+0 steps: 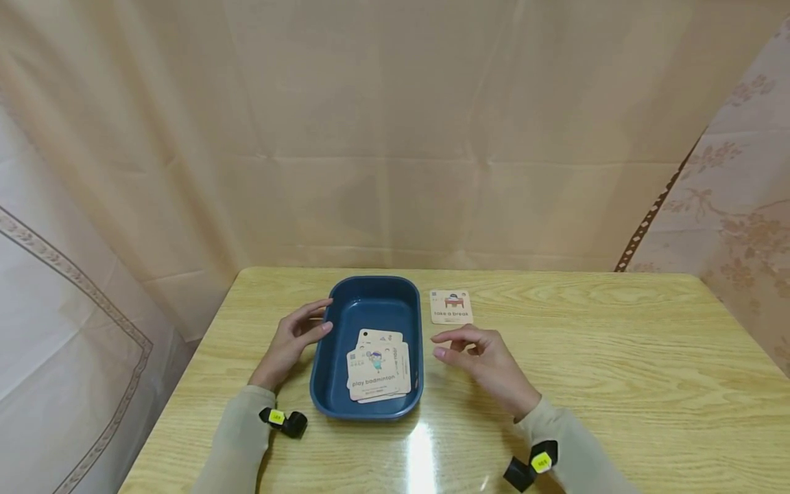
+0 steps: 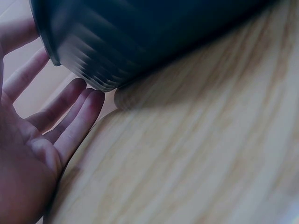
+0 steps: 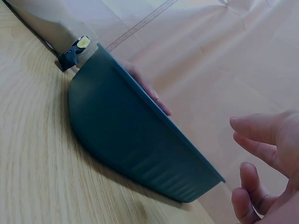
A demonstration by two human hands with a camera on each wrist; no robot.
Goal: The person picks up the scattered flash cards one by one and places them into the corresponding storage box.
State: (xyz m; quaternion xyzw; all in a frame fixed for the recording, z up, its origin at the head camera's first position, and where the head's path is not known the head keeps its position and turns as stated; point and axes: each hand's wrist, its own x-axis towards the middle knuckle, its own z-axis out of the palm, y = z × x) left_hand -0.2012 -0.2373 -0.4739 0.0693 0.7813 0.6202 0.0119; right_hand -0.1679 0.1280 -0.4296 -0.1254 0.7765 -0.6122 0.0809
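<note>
Deep blue oblong tray [image 1: 345, 363] (holding picture cards [image 1: 378, 371]), left hand [image 1: 295, 338] touching it, right hand [image 1: 478, 357] loose, both grips released.

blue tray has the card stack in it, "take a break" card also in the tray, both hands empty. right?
Not quite. The "take a break" card lies on the table outside the blue tray, beyond its far right corner; the head view shows it. The card stack and the empty hands are right.

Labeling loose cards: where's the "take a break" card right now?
In the head view, the "take a break" card lies flat on the table, just outside the blue tray's far right corner, beyond the right hand.
</note>
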